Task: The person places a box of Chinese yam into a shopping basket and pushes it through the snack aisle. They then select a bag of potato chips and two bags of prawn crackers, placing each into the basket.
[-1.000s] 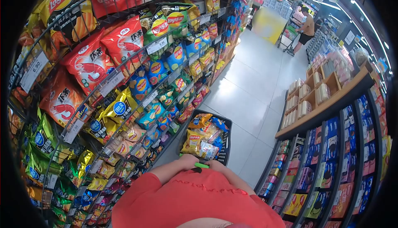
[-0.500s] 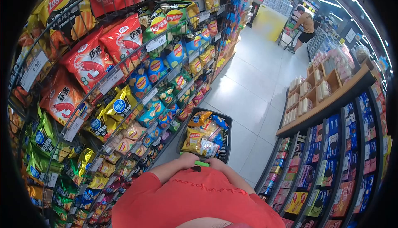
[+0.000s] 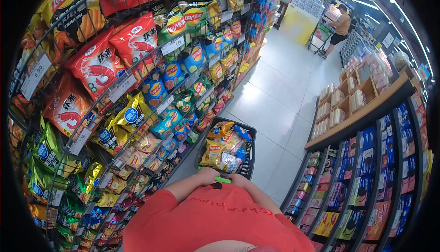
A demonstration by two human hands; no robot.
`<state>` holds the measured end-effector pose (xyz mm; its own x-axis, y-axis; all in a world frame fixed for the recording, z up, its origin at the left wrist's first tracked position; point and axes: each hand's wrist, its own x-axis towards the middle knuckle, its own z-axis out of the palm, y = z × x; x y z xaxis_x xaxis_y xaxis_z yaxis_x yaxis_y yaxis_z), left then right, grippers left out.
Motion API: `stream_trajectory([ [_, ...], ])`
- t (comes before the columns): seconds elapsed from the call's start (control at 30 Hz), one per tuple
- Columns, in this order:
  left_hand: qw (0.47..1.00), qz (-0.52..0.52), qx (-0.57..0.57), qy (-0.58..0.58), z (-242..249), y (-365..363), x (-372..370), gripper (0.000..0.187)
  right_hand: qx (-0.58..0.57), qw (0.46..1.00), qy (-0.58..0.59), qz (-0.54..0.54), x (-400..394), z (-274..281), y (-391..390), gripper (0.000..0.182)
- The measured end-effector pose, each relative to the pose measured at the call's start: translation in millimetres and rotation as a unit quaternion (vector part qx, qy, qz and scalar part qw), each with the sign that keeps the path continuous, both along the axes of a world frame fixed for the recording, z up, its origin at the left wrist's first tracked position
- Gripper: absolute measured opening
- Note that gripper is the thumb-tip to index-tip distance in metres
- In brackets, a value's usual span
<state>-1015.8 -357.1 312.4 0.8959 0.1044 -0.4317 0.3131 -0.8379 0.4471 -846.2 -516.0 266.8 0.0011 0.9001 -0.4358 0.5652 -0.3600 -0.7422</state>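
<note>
Close to my body, my left hand point(image 3: 208, 176) wraps round a green handle point(image 3: 222, 179). On the handle's other end my right hand point(image 3: 237, 179) is closed as well; its fingers are partly hidden. Just beyond my hands is a black shopping basket point(image 3: 250, 155) with a latticed side, apparently on a cart. Several snack bags fill it: a yellow Lay's chip bag point(image 3: 212, 154), an orange-yellow bag point(image 3: 220, 129), a white bag point(image 3: 230, 162) and some blue packs.
Wire shelves of chip bags point(image 3: 135, 35) run along the left. To the right are a wooden divided display point(image 3: 353, 114) and racks of boxed snacks point(image 3: 366, 153). A tiled aisle point(image 3: 275, 87) leads ahead. Farther along, a person point(image 3: 339, 27) stands at another cart point(image 3: 319, 36).
The person farther down the aisle has straightened up a little. My hands stay on the handle, and the basket holds the same bags.
</note>
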Motion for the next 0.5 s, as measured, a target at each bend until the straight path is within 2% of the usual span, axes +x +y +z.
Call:
stream_trajectory([
  [0.17,1.0,0.003,-0.002,-0.002,-2,0,0,0.054,-0.004,1.0,0.009,0.004,0,4,1,0.051],
  [0.23,1.0,0.005,0.005,0.002,-1,-1,0,0.045,-0.007,1.0,0.01,0.002,0,8,0,0.051],
  [0.5,1.0,0.005,0.008,0.013,1,0,2,0.043,-0.015,1.0,0.005,-0.003,0,11,0,0.05],
])
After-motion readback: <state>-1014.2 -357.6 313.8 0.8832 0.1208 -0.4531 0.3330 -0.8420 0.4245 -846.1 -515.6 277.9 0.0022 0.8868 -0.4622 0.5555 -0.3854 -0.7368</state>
